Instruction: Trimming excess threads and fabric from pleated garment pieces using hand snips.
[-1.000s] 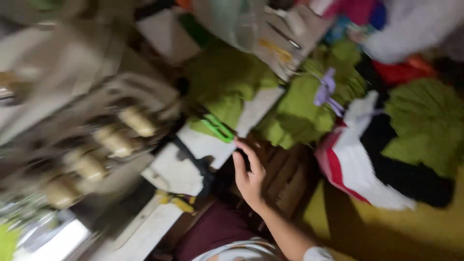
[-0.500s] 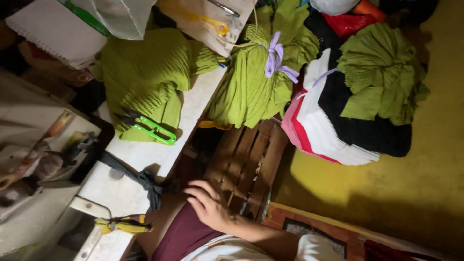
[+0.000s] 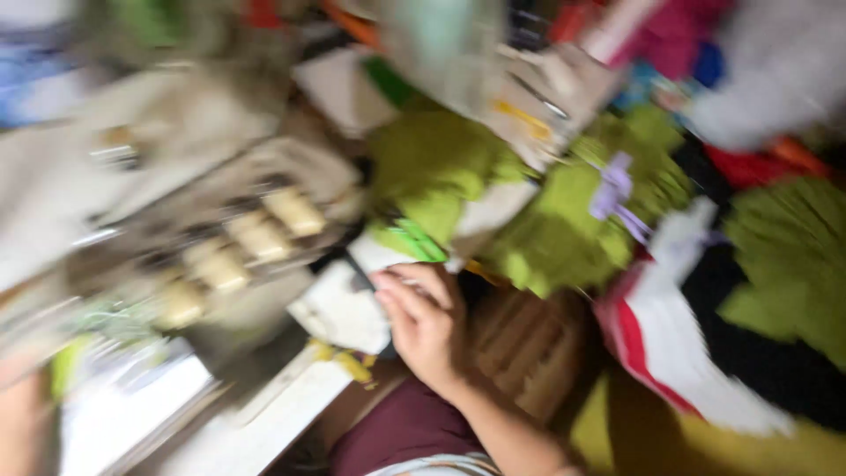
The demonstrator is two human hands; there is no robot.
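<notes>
The picture is heavily blurred by motion. My right hand (image 3: pixel 425 324) reaches up from the bottom centre, and its fingers lie on the near edge of a white table top (image 3: pixel 339 308). Nothing shows in its grasp. A bright green plastic tool (image 3: pixel 410 240) lies on the table just beyond the fingertips, beside a heap of green cloth (image 3: pixel 432 172). A skin-coloured blur (image 3: pixel 18 423) at the bottom left edge may be my left hand; its fingers cannot be made out.
A sewing machine (image 3: pixel 203 238) with cream thread spools (image 3: pixel 256 236) fills the left. Green cloth with a lilac ribbon (image 3: pixel 617 198) hangs right of the table. Red, white and black folded cloth (image 3: pixel 696 326) lies on a yellow floor. A wooden stool (image 3: pixel 529 344) stands beside my hand.
My right hand has risen from my lap to the edge of the table near the green tool. The camera has swung back toward the sewing machine.
</notes>
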